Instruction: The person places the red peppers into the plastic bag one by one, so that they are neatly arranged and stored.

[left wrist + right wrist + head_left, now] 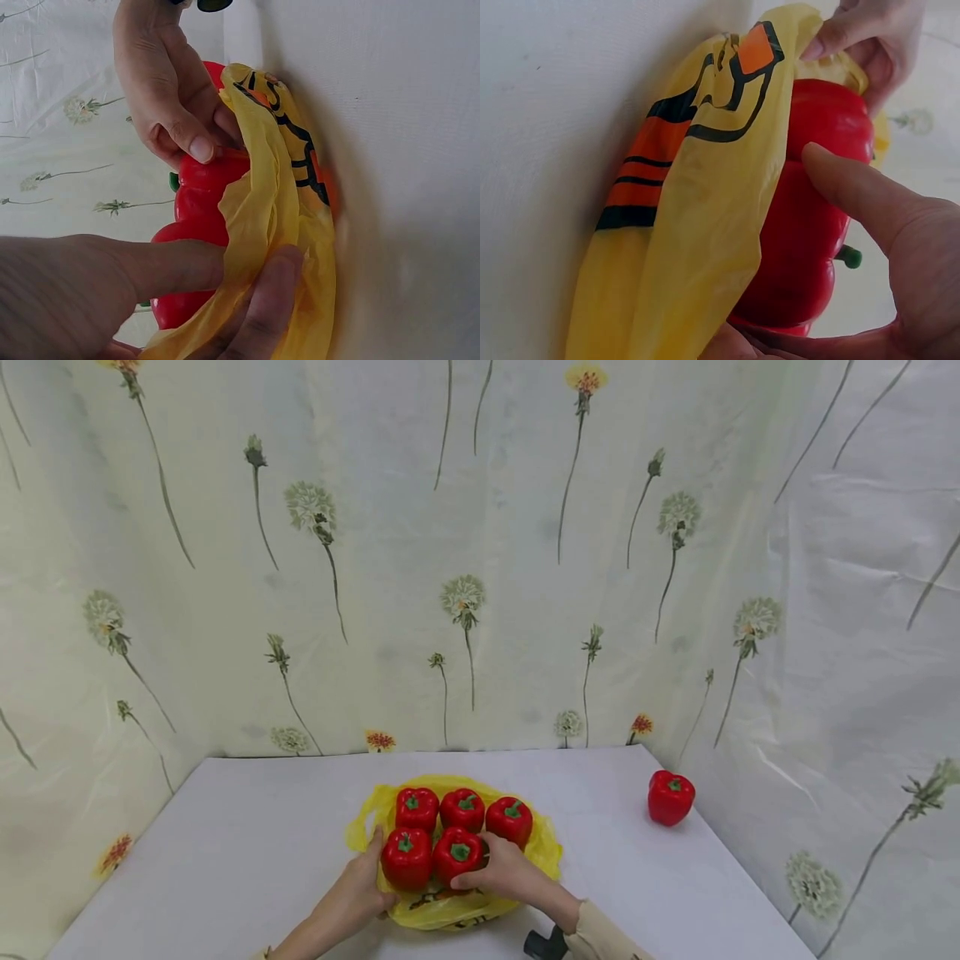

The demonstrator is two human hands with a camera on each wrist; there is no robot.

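Observation:
Several red bell peppers stand in two rows on a spread yellow plastic bag (551, 856) in the head view. My right hand (513, 870) grips the front right bell pepper (459, 853), its thumb on the near side. In the right wrist view the thumb (855, 187) presses that pepper's red skin; the other fingers are partly hidden. At the left of the group, my left hand (360, 887) is beside the front left bell pepper (406, 862). The left wrist view shows its fingers (274, 296) pinching the bag's edge against the peppers.
A lone red bell pepper (671, 798) stands near the right edge of the white table (262, 827). Dandelion-patterned curtains (390, 568) hang behind and at both sides. A dark device (546, 943) is at my right wrist.

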